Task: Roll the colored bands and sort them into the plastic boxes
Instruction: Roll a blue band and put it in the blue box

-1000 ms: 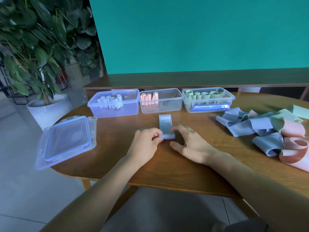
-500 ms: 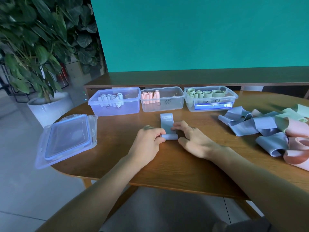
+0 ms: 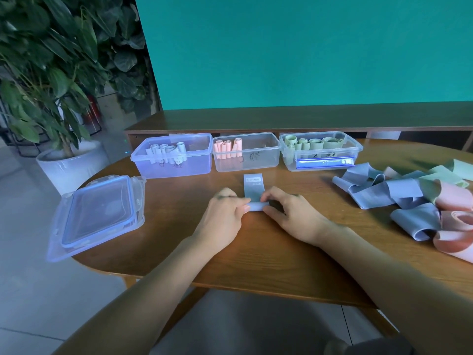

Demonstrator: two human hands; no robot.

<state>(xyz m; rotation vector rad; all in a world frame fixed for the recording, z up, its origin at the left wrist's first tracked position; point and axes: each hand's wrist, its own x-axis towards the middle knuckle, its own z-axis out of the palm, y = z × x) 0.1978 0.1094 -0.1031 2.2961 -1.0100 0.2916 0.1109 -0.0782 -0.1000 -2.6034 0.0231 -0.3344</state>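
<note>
A: Starting at the left, what sits there?
B: A potted plant (image 3: 46, 73) with broad glossy leaves in a smooth white pot, on the floor beside the round wooden desk (image 3: 256, 252). On the desk's left edge lie clear plastic lids (image 3: 97, 216), flat and rectangular with a blue seal, stacked and overhanging the rim; I cannot count them.

A: And the boxes?
B: Three translucent rectangular boxes in a row at the back. The left box (image 3: 174, 156) holds pale blue rolls, the middle box (image 3: 247, 152) holds pink rolls standing on end, and the right box (image 3: 320, 151) holds green rolls, packed too tightly for a sure count.

A: Where is the band being worked?
B: The blue band (image 3: 253, 190) lies on the desk just in front of the middle box, a flat matte strip with a small printed label at its far end and its near end wound into a short tight cylinder.

A: The hands?
B: The left hand (image 3: 222, 219) pinches the roll's left end with curled fingers. The right hand (image 3: 289, 213) grips the right end, fingers arched over it, both forearms reaching in from below.

A: Further right?
B: A loose pile of unrolled bands (image 3: 409, 198), blue, green and pink, soft and curling over one another.
</note>
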